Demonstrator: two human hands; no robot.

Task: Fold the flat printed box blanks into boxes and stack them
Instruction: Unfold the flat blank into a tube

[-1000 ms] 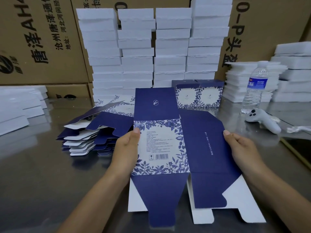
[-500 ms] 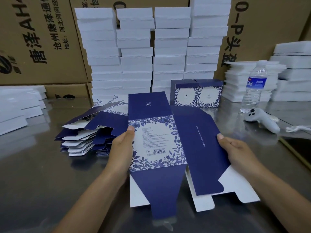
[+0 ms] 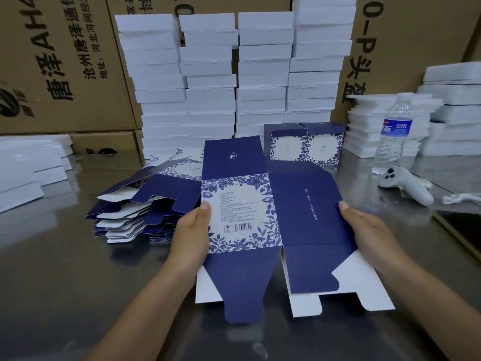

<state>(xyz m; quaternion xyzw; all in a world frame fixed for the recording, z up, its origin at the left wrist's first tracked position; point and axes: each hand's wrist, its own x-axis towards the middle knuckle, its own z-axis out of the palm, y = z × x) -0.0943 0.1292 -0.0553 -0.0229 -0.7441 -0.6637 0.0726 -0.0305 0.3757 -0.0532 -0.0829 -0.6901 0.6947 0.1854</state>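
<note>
I hold one flat blue box blank (image 3: 263, 220) over the steel table, its floral barcode panel facing me. My left hand (image 3: 191, 238) grips its left edge, thumb on the printed face. My right hand (image 3: 369, 233) grips the right edge of the plain navy panel, thumb on top. The bottom flaps hang toward me, their white insides showing. A pile of flat blanks (image 3: 140, 207) lies to the left behind my left hand. Two folded blue floral boxes (image 3: 304, 144) stand side by side behind the blank.
Tall stacks of white foam trays (image 3: 234, 74) stand at the back before brown cartons (image 3: 59, 63). More white stacks sit far left (image 3: 28, 168) and right (image 3: 447, 110). A water bottle (image 3: 394, 134), a white controller (image 3: 406, 183) and a cable lie at right.
The blank has shifted a little within my hands and its panels lie a bit flatter. Both hands keep their grip on its edges.
</note>
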